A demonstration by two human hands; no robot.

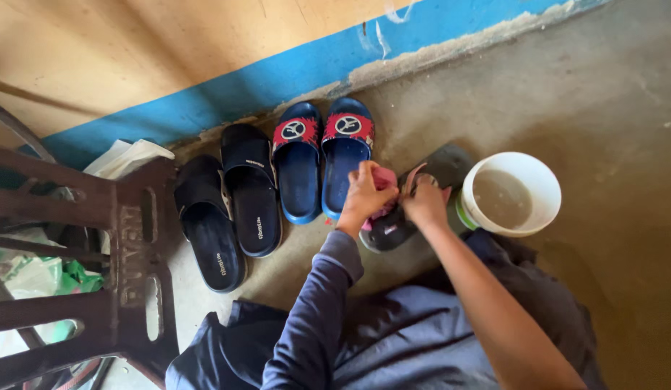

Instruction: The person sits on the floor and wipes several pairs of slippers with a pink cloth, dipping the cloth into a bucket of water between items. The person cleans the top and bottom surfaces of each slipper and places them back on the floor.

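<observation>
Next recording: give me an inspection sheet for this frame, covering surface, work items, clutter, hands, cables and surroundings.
Surface: bare concrete floor, stained.
Work items: grey slipper held on the floor; pink cloth pressed against it; white bowl of murky water beside it.
Clutter: black slides and blue slides lined along the wall.
Hands: left hand in a grip on the cloth; right hand on the slipper.
Cables: nothing seen.
Surroundings: tan wall with blue base band; brown plastic chair; bags behind it.
</observation>
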